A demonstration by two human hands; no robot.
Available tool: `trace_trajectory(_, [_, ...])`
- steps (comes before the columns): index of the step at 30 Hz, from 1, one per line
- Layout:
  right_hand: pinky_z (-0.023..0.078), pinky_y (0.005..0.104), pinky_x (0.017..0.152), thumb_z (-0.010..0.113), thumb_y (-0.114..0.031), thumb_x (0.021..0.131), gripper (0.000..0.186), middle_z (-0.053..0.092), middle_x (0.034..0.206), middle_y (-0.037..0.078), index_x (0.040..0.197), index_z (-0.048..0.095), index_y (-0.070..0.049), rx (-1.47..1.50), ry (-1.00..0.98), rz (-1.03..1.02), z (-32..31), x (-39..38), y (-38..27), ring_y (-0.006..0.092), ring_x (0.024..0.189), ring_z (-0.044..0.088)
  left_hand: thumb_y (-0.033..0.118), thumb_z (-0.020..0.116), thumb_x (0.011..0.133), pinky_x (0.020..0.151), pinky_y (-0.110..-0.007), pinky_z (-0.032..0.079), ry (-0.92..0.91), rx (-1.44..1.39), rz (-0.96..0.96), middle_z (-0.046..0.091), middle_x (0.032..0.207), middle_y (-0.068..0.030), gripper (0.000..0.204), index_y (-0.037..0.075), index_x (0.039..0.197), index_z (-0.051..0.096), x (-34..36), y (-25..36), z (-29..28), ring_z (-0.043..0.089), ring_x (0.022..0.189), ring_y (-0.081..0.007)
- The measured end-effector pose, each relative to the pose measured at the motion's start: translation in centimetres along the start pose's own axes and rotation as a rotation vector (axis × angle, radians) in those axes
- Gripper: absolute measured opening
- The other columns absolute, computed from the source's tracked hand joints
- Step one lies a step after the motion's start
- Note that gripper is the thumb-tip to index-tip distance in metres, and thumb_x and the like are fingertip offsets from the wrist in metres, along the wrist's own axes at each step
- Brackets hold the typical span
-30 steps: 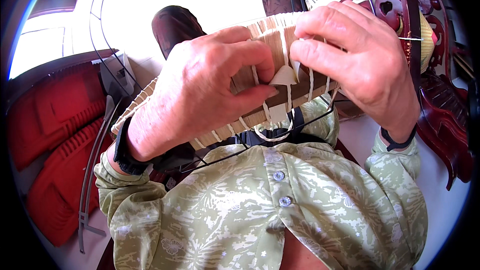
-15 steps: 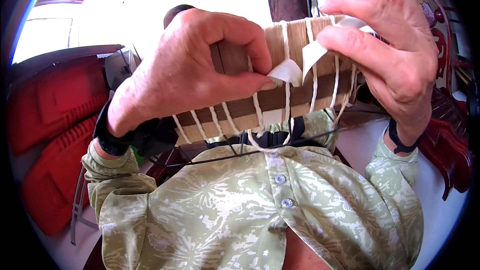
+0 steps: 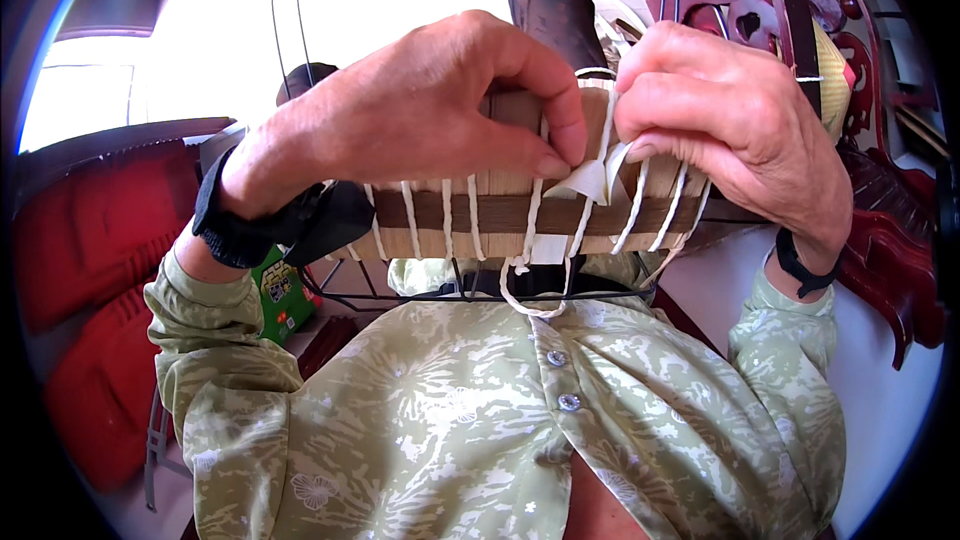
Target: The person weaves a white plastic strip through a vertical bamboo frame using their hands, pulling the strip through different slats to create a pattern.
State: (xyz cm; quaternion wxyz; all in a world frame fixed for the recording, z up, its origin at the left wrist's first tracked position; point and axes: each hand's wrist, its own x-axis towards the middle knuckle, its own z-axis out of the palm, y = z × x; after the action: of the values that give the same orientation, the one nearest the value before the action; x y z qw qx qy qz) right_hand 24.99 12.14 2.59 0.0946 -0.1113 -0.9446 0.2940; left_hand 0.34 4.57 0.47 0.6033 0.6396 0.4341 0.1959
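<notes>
In front of my waist is a panel of pale and dark brown wooden strips [image 3: 500, 211], crossed by several white cords [image 3: 475, 218]. A white flat strip [image 3: 592, 180] passes by one cord, its visible part folded to a point. My left hand [image 3: 440, 105] is closed, thumb and forefinger pinching the strip's left part. On the other side of that cord, my right hand [image 3: 720, 105] pinches the strip's right part between thumb and curled fingers. A loop of cord [image 3: 532, 312] hangs from the panel's near edge. The strip's ends are hidden by my fingers.
A black wire frame [image 3: 480, 298] lies under the panel, with thin wires rising behind it. Red cushioned seating [image 3: 105, 240] stands at the left beside a green package [image 3: 285, 295]. Dark red carved wooden furniture [image 3: 890, 260] is at the right.
The panel has turned from a slant to nearly level. My right hand has come lower and inward, its spread fingers now curled in. My left hand has shifted slightly right, still pinching the strip.
</notes>
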Motion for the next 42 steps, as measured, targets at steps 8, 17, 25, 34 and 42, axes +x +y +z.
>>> trace_trajectory(8, [0.052,0.0372,0.071,0.077,-0.008,0.083,0.013,0.063,0.094,0.01,0.091,0.07,-0.004,0.072,-0.003,-0.014,1.7,0.1,0.4,0.0293,0.083,0.065,-0.005,0.075,0.089,0.08,-0.023,0.054,0.056,-0.177,0.059,0.074,0.094,-0.0003,0.012,0.003,0.098,0.075,-0.4,-2.2,1.0,0.066,0.088,-0.0062])
trace_trajectory(17, [0.052,0.036,0.07,0.079,-0.006,0.078,0.016,0.066,0.101,0.012,0.092,0.072,-0.003,0.015,0.001,0.033,2.3,0.6,-0.8,0.0295,0.084,0.066,-0.005,0.075,0.088,0.081,-0.027,0.054,0.106,-0.094,0.153,0.073,0.095,-0.0022,0.013,0.002,0.099,0.075,-1.0,-3.4,1.1,0.067,0.088,-0.0102])
trace_trajectory(25, [0.053,0.0367,0.069,0.077,-0.009,0.066,0.028,0.068,0.099,0.017,0.092,0.072,0.002,-0.303,0.221,-0.13,2.3,1.2,-1.5,0.0316,0.082,0.066,-0.001,0.079,0.077,0.076,-0.032,0.055,0.171,0.165,0.085,0.072,0.09,-0.0055,0.019,0.004,0.094,0.074,-1.5,-3.1,0.8,0.069,0.082,-0.0187])
trace_trajectory(34, [0.051,0.0397,0.071,0.075,-0.005,0.081,0.021,0.068,0.096,0.02,0.098,0.071,0.007,-0.287,0.261,-0.087,0.8,-0.6,-1.9,0.0311,0.08,0.065,-0.001,0.074,0.074,0.073,-0.031,0.056,0.275,0.219,0.228,0.072,0.085,-0.0052,0.016,0.004,0.09,0.075,-1.8,-3.9,1.4,0.07,0.079,-0.0165])
trace_trajectory(42, [0.052,0.0432,0.083,0.068,0.004,0.085,0.012,0.069,0.1,0.02,0.097,0.069,0.008,-0.183,0.359,-0.022,-1.2,-2.8,-2.8,0.0308,0.088,0.066,0.002,0.074,0.073,0.071,-0.032,0.054,0.284,0.245,0.254,0.07,0.083,-0.0061,0.016,0.003,0.089,0.075,-1.8,-3.8,1.9,0.068,0.076,-0.0182])
